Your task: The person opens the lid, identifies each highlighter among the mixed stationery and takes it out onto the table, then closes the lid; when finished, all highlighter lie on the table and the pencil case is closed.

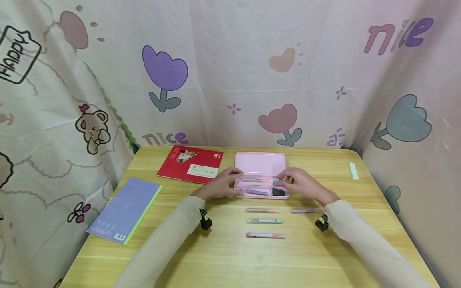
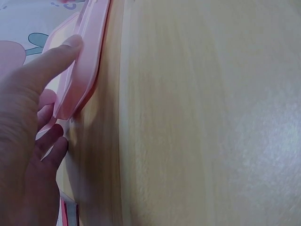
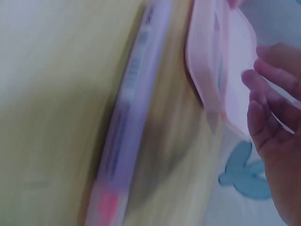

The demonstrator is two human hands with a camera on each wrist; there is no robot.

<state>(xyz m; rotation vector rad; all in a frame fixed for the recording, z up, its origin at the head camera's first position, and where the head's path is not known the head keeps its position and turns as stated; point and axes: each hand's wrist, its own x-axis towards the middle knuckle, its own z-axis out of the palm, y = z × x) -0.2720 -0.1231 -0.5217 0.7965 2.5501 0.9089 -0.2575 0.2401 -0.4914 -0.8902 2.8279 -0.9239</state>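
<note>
A pink pencil case (image 1: 261, 197) lies with its lid (image 1: 260, 163) raised at the back. Inside are a clear-and-pink pen (image 1: 253, 180), thin items in the front compartment and a black block (image 1: 278, 192). My left hand (image 1: 220, 184) is at the case's left end; in the left wrist view its thumb lies along the wall of the case (image 2: 89, 61), fingers loosely bent around the corner. My right hand (image 1: 300, 182) is at the right end, fingertips over the pen's end. In the right wrist view the right hand (image 3: 277, 113) has loosely bent fingers, with nothing visible between them.
Three pens (image 1: 263, 210) (image 1: 264, 221) (image 1: 264, 235) lie in front of the case. A purple pen (image 1: 304, 210) lies under the right wrist. A red book (image 1: 176, 168) and a purple notebook (image 1: 126, 210) are at left, a pale green strip (image 1: 353, 171) at back right.
</note>
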